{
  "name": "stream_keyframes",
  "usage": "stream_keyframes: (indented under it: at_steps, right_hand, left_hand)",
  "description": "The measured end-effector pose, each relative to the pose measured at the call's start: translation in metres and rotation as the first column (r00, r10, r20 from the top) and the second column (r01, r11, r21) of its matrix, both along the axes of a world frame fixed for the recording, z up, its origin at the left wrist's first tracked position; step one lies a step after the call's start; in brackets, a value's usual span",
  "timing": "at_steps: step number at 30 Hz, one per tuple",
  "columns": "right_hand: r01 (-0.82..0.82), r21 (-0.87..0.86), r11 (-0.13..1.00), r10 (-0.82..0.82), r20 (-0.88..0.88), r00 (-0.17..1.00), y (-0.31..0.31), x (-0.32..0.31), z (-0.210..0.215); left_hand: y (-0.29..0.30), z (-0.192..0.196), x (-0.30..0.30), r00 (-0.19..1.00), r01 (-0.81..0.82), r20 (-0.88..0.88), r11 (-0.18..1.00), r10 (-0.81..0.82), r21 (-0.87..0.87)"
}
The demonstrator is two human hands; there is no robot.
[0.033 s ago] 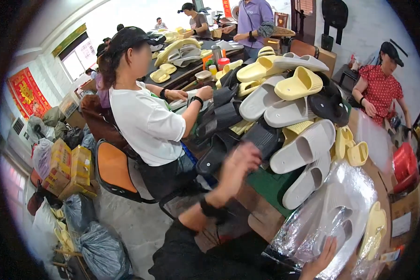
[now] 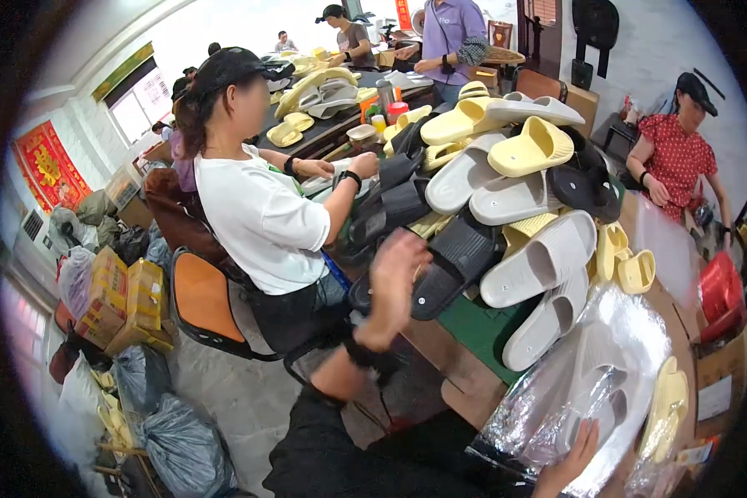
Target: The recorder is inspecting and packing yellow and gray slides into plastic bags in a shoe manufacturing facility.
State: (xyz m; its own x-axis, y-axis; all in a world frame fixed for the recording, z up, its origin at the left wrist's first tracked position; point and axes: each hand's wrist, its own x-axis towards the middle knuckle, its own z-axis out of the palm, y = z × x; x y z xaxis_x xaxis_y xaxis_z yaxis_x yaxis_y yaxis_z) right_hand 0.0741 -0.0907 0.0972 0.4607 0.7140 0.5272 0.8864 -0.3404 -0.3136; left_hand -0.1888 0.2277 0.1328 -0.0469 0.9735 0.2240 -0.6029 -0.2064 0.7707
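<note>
Fingers (image 2: 408,247) of the left hand (image 2: 393,282): blurred and half bent at the frame's center, in front of black slippers (image 2: 469,249); whether they grip one cannot be told.
Fingers (image 2: 588,433) of the right hand (image 2: 566,466): nearly straight, laid flat and unclasped on a clear plastic bag (image 2: 523,440) at lower right.
Bag contents: bagged gray slippers (image 2: 602,365), visible through shiny film.
Slipper pile (image 2: 465,170): black, gray and yellow pairs heaped from center toward upper right, partly over a green mat (image 2: 490,332).
Nearby workers: a person in a white T-shirt (image 2: 261,220), left of center; another in a red top (image 2: 681,158), upper right.
Floor (image 2: 224,390): gray sacks (image 2: 187,444), lower left.
</note>
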Motion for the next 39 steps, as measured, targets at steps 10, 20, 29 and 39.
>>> stream_keyframes:
  at_steps: [10, 20, 29, 39]
  right_hand:
    - [-0.032, -0.038, 0.999, 0.028, -0.107, 0.994, -0.002, 0.005, -0.013]
    - [-0.094, 0.003, 0.996, 0.094, -0.054, 0.994, 0.007, 0.004, -0.002]
    - [-0.014, -0.060, 0.998, 0.008, -0.110, 0.994, 0.004, 0.008, -0.010]
    - [-0.002, -0.052, 0.999, -0.005, -0.141, 0.990, 0.003, 0.008, -0.008]
  left_hand:
    - [0.106, -0.038, -0.157, -0.642, -0.406, -0.723, 0.685, 0.257, 0.604]
    - [0.104, -0.024, -0.150, -0.707, -0.331, -0.615, 0.606, 0.349, 0.724]
    - [0.028, 0.108, 0.031, 0.654, 0.336, -0.723, 0.942, -0.222, 0.015]
    - [0.046, 0.180, 0.115, 0.660, 0.456, -0.715, 0.879, -0.230, 0.139]
